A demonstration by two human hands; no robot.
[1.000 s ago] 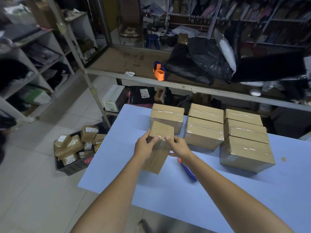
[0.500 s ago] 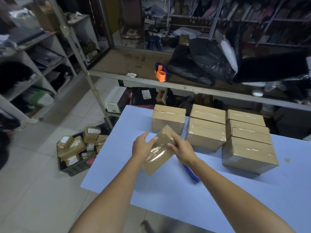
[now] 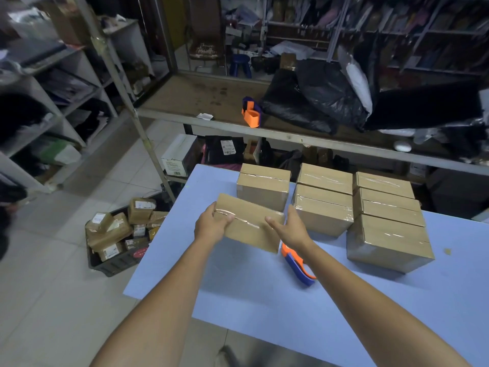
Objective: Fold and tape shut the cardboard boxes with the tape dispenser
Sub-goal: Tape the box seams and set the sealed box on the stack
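Observation:
I hold a taped cardboard box (image 3: pixel 250 226) lengthwise just above the blue table (image 3: pixel 264 295), its clear tape seam facing up. My left hand (image 3: pixel 211 225) grips its left end. My right hand (image 3: pixel 292 229) presses its right end, fingers spread on the top. An orange and blue tape dispenser (image 3: pixel 297 264) lies on the table just under my right wrist. Several taped boxes stand behind: one directly beyond the held box (image 3: pixel 263 186), a stacked pair in the middle (image 3: pixel 324 205), another stack at the right (image 3: pixel 387 223).
A second orange tape dispenser (image 3: pixel 251 115) sits on the wooden bench beyond, beside black bags (image 3: pixel 317 99). A black crate of labelled parcels (image 3: pixel 119 234) stands on the floor left of the table. Metal shelving fills the left side.
The box was standing on end between my hands. I have turned it down flat, long side across, with the taped seam on top.

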